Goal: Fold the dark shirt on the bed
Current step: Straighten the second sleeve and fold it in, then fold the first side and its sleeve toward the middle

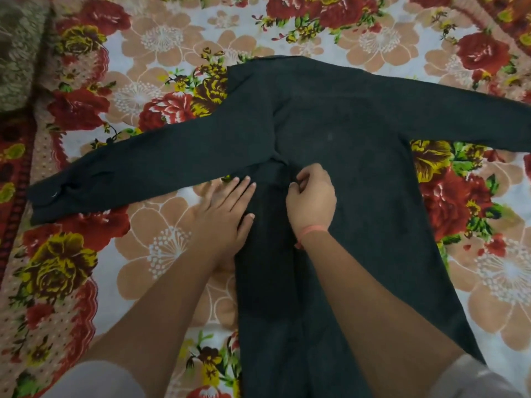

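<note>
dark shirt (344, 145) flat on bed (161, 248): body axis 6–12, collar at 12, sleeves toward 9 and 3. left hand (227, 214) fingers spread flat on its edge; right hand (311, 196) fingers pinching a fold.

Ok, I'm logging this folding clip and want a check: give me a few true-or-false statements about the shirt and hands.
1. The dark shirt has both sleeves spread outward. True.
2. The left hand pinches the fabric. False: it lies flat, fingers extended, at the shirt's edge.
3. The right hand is curled, pinching cloth near the shirt's middle. True.
4. The floral bedsheet is plain white. False: it is patterned with red, yellow and peach flowers.
5. A thread bracelet circles the right wrist. True.
</note>
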